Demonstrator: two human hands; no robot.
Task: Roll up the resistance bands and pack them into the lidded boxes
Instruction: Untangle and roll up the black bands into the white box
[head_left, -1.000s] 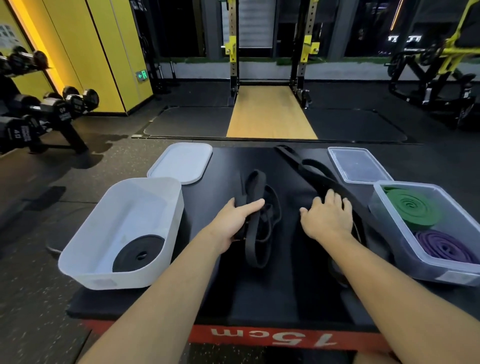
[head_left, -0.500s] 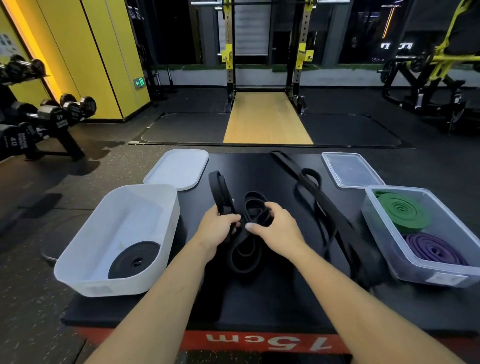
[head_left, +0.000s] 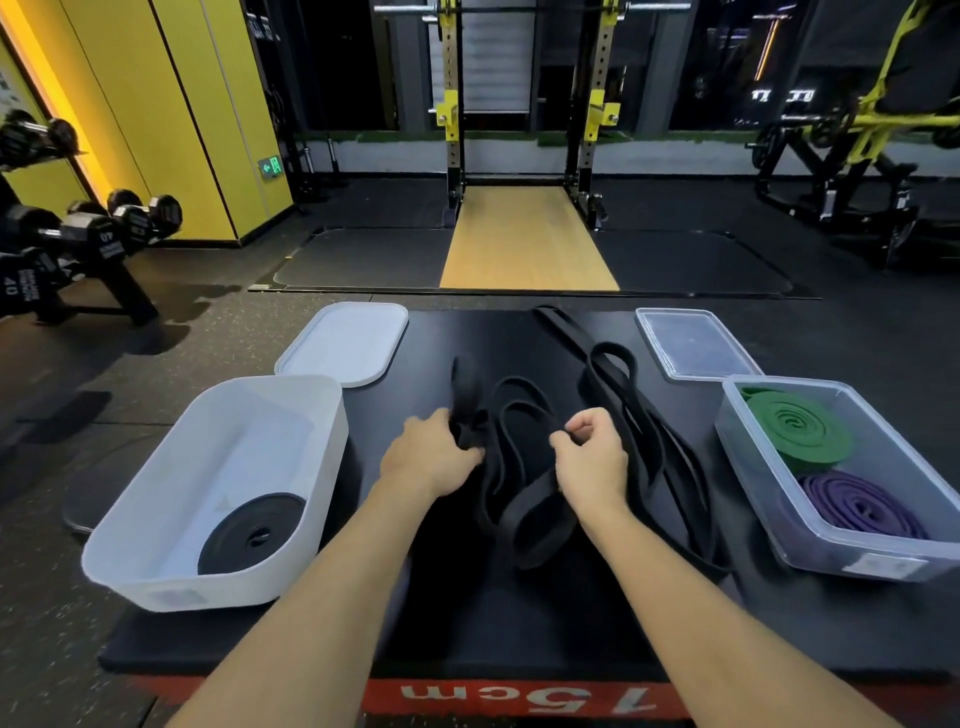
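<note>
Head view, left to right: a black dumbbell rack (head_left: 78, 244) stands on the gym floor at the far left. On the black padded tabletop (head_left: 493, 623), a white opaque plastic box (head_left: 234, 457) sits open at the left edge with 1 rolled black band (head_left: 252, 532) lying flat in its near corner. Its white rounded lid (head_left: 345, 343) lies just behind it.

The left hand (head_left: 426, 460) has its fingers curled round a bunched part of a loose black resistance band (head_left: 535, 514), which lies in tangled loops on the tabletop between the 2 hands. The right hand (head_left: 592, 462) pinches another strand of that band between the thumb and bent fingers.

Just right of it, a second long black band (head_left: 561, 327) trails from the far edge toward the near right. A clear rectangular lid (head_left: 693, 343) lies at the far right, and in front of it a clear plastic box (head_left: 753, 478) holds a rolled green band (head_left: 797, 431) behind a rolled purple band (head_left: 862, 504).
</note>
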